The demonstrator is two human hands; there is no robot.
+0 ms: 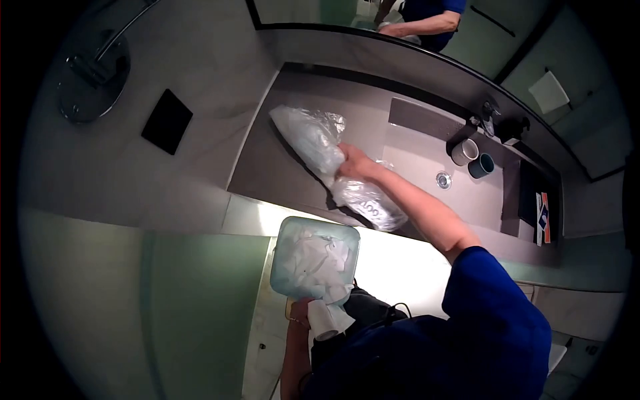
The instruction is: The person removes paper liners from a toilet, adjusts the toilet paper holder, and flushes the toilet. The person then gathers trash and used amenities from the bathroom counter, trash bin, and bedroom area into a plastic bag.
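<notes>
My right hand (355,162) is closed on the middle of a clear plastic bag (308,137) lying on the grey counter beside the basin. The bag's lower part (369,202) bulges below my hand and shows some dark print. What is inside it is hard to make out. My left hand (302,311) is at the near rim of a pale blue-green waste bin (283,260), its fingers partly hidden. White crumpled paper (320,257) fills the bin. A white paper roll (324,321) sits right against my left hand.
The sink basin (417,157) holds two cups, one light (465,153) and one dark (481,166), near the tap (489,120). Cards (543,217) lie at the counter's right end. A mirror (360,17) runs along the back, and a shower fixture (93,73) is at the left.
</notes>
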